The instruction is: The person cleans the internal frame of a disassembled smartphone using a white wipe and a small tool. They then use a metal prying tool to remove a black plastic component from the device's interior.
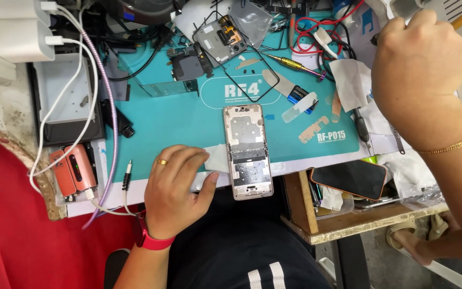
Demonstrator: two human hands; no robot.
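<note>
On the teal repair mat, a stripped phone frame is steadied at 9 o'clock by the left hand, fingers loosely together on a white wipe. At 2 o'clock the right hand is fisted, contents can't be told. Looks like a cleaning step; careful wiping is probably called for next.

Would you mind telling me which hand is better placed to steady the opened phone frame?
Left. The left hand rests on the mat's edge right beside the phone frame, while the right hand is raised far off near the top right clutter.

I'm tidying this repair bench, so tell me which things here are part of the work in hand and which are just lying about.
In hand:
left hand on a white wipe
opened phone frame on the teal mat
right hand, raised, its grip hidden

Lying about:
dark phone in the drawer
orange power bank
white chargers
brass-handled screwdriver
</note>
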